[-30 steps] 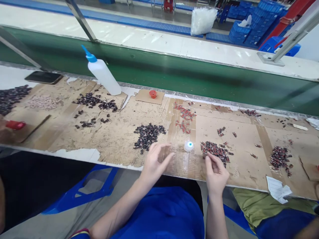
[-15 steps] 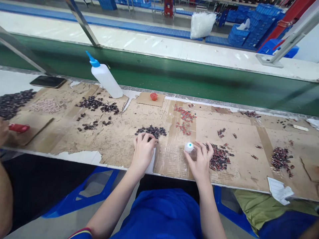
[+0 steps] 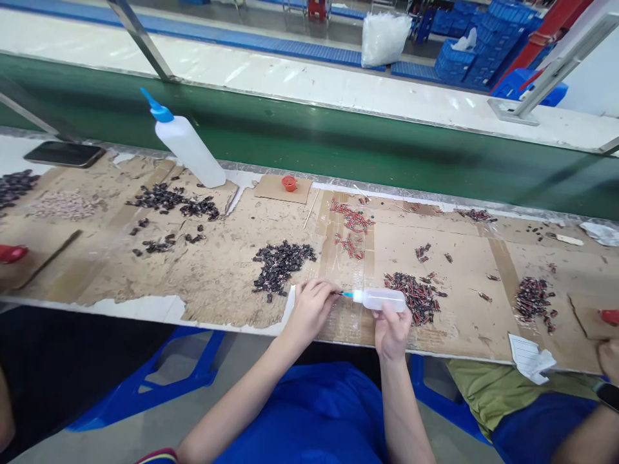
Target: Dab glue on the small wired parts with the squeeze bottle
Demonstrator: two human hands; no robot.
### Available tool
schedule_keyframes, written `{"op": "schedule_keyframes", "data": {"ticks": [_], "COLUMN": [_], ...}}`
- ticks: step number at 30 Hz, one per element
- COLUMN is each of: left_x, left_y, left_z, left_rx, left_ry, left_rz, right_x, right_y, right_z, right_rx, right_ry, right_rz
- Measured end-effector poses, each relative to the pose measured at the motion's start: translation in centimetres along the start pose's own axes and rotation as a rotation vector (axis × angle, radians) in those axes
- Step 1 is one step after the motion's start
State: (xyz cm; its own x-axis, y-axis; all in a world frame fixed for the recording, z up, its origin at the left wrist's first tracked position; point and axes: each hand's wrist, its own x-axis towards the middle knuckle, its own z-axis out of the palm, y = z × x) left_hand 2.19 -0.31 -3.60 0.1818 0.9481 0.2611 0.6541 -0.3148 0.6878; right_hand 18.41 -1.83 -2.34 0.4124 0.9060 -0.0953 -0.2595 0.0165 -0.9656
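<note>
My right hand (image 3: 394, 330) is closed around a small clear squeeze bottle (image 3: 384, 299), tilted on its side with its thin blue nozzle pointing left. The nozzle tip meets the fingertips of my left hand (image 3: 316, 304), which pinch a small dark part (image 3: 337, 293); its details are too small to make out. Left of that hand lies a heap of small black parts (image 3: 283, 261). A pile of red-and-black parts (image 3: 416, 296) is just beyond the right hand. Scattered red parts (image 3: 352, 218) lie farther back between the two piles.
A large white bottle with a blue nozzle (image 3: 191, 151) leans at the back left. A red cap (image 3: 289, 183) sits on a cardboard piece, beside a thin stick (image 3: 311, 209). A phone (image 3: 64, 154) lies far left. Another person's hand (image 3: 610, 357) is at the right edge.
My left hand has left the black heap and moved right, pinching a small part. My right hand has tipped the squeeze bottle sideways, bringing its nozzle to the left fingertips.
</note>
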Motion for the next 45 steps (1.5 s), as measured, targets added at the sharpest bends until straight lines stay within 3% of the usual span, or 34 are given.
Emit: {"op": "schedule_keyframes", "data": {"ticks": [4, 17, 22, 32, 45], "left_x": [-0.3, 0.8, 0.9, 0.9, 0.9], "left_y": [-0.1, -0.7, -1.1, -0.9, -0.7], "left_z": [0.0, 0.2, 0.3, 0.3, 0.2], "left_rx": [-0.046, 0.096, 0.077, -0.018, -0.040], "left_ry": [-0.003, -0.001, -0.017, 0.000, -0.025], "left_rz": [-0.040, 0.067, 0.055, -0.053, -0.096], "right_x": [0.3, 0.2, 0.2, 0.4, 0.5], "right_y": [0.0, 1.2, 1.1, 0.6, 0.4], "right_z": [0.2, 0.2, 0.4, 1.0, 1.4], "right_rx": [0.112, -0.143, -0.232, -0.444, -0.448], "right_ry": [0.065, 0.157, 0.211, 0.138, 0.133], "right_rz": [0.082, -0.132, -0.136, -0.125, -0.081]}}
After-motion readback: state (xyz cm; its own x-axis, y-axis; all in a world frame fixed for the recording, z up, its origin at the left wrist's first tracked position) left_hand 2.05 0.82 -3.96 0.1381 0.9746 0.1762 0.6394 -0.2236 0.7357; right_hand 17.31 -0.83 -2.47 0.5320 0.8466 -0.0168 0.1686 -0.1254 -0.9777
